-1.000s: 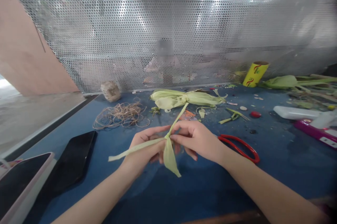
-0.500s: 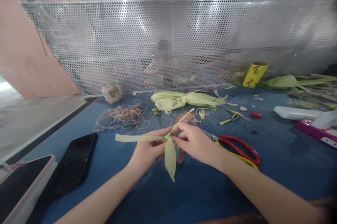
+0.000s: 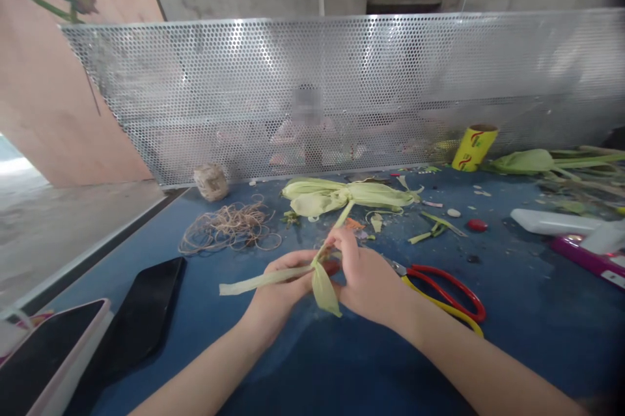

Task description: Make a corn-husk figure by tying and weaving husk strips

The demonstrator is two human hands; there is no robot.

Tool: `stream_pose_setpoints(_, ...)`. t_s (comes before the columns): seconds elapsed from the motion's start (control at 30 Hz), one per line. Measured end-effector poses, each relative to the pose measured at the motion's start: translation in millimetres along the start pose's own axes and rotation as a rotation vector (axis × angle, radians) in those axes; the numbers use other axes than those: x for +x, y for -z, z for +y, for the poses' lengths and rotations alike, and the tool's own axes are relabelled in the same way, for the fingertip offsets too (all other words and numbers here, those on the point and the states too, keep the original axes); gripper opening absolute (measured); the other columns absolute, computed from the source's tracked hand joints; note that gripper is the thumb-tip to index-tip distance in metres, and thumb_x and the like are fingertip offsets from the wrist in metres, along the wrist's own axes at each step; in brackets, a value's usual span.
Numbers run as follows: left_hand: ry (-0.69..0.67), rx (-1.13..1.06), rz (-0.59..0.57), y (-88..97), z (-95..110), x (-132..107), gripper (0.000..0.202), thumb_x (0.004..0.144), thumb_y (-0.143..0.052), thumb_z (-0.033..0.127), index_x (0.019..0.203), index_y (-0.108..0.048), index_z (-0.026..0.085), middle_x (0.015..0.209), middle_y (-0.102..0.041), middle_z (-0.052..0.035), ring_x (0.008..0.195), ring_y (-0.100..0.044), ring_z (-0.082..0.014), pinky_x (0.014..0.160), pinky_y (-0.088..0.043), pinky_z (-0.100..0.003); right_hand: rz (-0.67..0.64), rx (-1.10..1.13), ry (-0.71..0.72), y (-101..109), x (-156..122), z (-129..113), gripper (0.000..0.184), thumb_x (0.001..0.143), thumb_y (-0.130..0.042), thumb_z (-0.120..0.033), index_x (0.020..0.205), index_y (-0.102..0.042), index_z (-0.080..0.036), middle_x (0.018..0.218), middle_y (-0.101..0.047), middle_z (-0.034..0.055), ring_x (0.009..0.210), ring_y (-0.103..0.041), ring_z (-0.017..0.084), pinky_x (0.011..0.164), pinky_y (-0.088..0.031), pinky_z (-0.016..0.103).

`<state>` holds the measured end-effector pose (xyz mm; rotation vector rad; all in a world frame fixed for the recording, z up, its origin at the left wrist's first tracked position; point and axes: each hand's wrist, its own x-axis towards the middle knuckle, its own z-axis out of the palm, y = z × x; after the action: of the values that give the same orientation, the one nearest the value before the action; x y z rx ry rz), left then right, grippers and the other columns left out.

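Note:
Pale green strips of corn husk (image 3: pixel 324 289) cross between my two hands, joined at a narrow middle. My left hand (image 3: pixel 280 295) pinches them from the left, and one flat strip sticks out past its fingers. From the right, my right hand (image 3: pixel 364 276) grips the husk near the crossing, thumb and forefinger close together. One end points up and away from me, while a wider leaf-shaped end hangs down towards me. Some fingertips are hidden behind the husk. Beyond my hands lies a tied bundle of corn husk (image 3: pixel 336 196).
Scissors with red and yellow handles (image 3: pixel 452 289) lie beside my right forearm. A tangle of twine (image 3: pixel 229 227), a black phone (image 3: pixel 141 312) and another phone (image 3: pixel 53 344) lie left. A yellow roll (image 3: pixel 474 148) stands before the perforated metal screen (image 3: pixel 195 97).
The hanging husk end has swung right and looks shorter. The left strip now slopes downward. My right fingers have shifted up along the upper strip, and the view has tilted slightly.

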<state>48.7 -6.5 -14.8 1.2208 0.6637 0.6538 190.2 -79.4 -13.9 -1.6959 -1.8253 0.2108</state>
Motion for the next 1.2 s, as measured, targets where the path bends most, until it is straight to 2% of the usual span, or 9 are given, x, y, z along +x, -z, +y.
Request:
stream_pose_setpoints(0.17, 0.041, -0.034, -0.012, -0.9, 3.0, -4.4, 0.024, 0.062, -0.074, 0.023, 0.082, -0.065, 0.016, 0.075, -0.072, -0.0063, 0.071, -0.068, -0.0211, 0.068, -0.052, -0.030, -0.067, 0.102, 0.013, 6.7, -2.1, -2.1, 0.054, 0.074, -0.055, -0.032, 0.121, -0.030, -0.022, 0.095, -0.063, 0.0066, 0.069, -0.061, 0.020, 0.059, -0.040, 0.028)
stream_pose_setpoints(0.33, 0.101, -0.090, -0.027, 0.3, 10.4, -9.0, 0.021, 0.066, -0.071, 0.024, 0.085, -0.065, 0.016, 0.072, -0.072, -0.0068, 0.067, -0.068, -0.0201, 0.061, -0.053, -0.026, -0.112, 0.264, -0.005, 9.4, -3.6, -4.5, 0.061, 0.076, -0.055, -0.033, 0.128, -0.025, -0.024, 0.101, -0.062, 0.0065, 0.073, -0.061, 0.018, 0.066, -0.043, 0.030)
stream_pose_setpoints(0.47, 0.078, -0.116, 0.040, 5.2, 10.8, -8.4, 0.022, 0.064, -0.073, 0.026, 0.083, -0.066, 0.016, 0.071, -0.072, -0.0068, 0.069, -0.068, -0.0195, 0.062, -0.053, -0.025, 0.042, 0.133, 0.036, 9.1, -1.3, -0.9, 0.065, 0.075, -0.056, -0.040, 0.130, -0.027, -0.020, 0.100, -0.060, 0.0078, 0.085, -0.058, 0.021, 0.075, -0.044, 0.036)
stream_pose_setpoints(0.6, 0.055, -0.091, 0.032, 6.6, 7.8, -7.1, 0.028, 0.063, -0.074, 0.028, 0.087, -0.068, 0.015, 0.077, -0.073, -0.0085, 0.079, -0.067, -0.0227, 0.071, -0.053, -0.029, 0.201, -0.072, 0.219, 6.6, 1.1, 1.6, 0.062, 0.075, -0.056, -0.030, 0.130, -0.030, -0.020, 0.108, -0.058, 0.0085, 0.104, -0.051, 0.024, 0.093, -0.034, 0.044)
stream_pose_setpoints(0.7, 0.020, -0.042, 0.040, 5.3, 7.4, -6.6, 0.032, 0.063, -0.074, 0.028, 0.092, -0.068, 0.015, 0.084, -0.072, -0.0089, 0.084, -0.066, -0.0248, 0.077, -0.052, -0.034, 0.160, -0.047, 0.271, 5.7, 0.7, 0.8, 0.071, 0.074, -0.057, -0.031, 0.136, -0.022, -0.023, 0.125, -0.050, 0.0089, 0.115, -0.045, 0.025, 0.097, -0.032, 0.044)
stream_pose_setpoints(0.8, -0.001, 0.060, 0.037, 4.8, 9.0, -5.4, 0.033, 0.063, -0.073, 0.027, 0.093, -0.070, 0.014, 0.083, -0.072, -0.0090, 0.083, -0.066, -0.0249, 0.080, -0.051, -0.036, 0.089, 0.081, 0.171, 6.5, -1.3, -1.1, 0.083, 0.073, -0.059, -0.032, 0.140, -0.010, -0.028, 0.131, -0.047, 0.0063, 0.117, -0.045, 0.024, 0.096, -0.036, 0.042)
stream_pose_setpoints(0.97, -0.059, 0.274, -0.028, 6.4, 11.0, -2.6, 0.026, 0.065, -0.069, 0.023, 0.089, -0.072, 0.014, 0.074, -0.072, -0.0075, 0.070, -0.065, -0.0210, 0.070, -0.051, -0.030, -0.069, 0.215, 0.178, 4.3, -2.4, -2.9, 0.082, 0.076, -0.058, -0.032, 0.140, -0.007, -0.033, 0.143, -0.030, 0.0037, 0.125, -0.037, 0.022, 0.098, -0.039, 0.039)
stream_pose_setpoints(1.1, -0.108, 0.317, -0.045, 7.7, 12.4, -2.5, 0.026, 0.068, -0.066, 0.020, 0.093, -0.072, 0.015, 0.079, -0.072, -0.0064, 0.071, -0.063, -0.0187, 0.068, -0.049, -0.026, -0.027, 0.119, 0.289, 0.8, 1.2, -3.5, 0.082, 0.077, -0.057, -0.023, 0.141, -0.006, -0.029, 0.146, -0.024, 0.0045, 0.131, -0.028, 0.019, 0.104, -0.032, 0.038)
stream_pose_setpoints(1.2, -0.120, 0.295, -0.050, 6.5, 12.7, -3.9, 0.025, 0.068, -0.065, 0.017, 0.092, -0.072, 0.015, 0.074, -0.071, -0.0042, 0.062, -0.059, -0.0141, 0.059, -0.046, -0.022, 0.030, 0.026, 0.382, 3.4, 6.2, -7.2, 0.082, 0.078, -0.056, -0.019, 0.141, -0.005, -0.026, 0.146, -0.022, 0.0048, 0.134, -0.020, 0.018, 0.108, -0.024, 0.039)
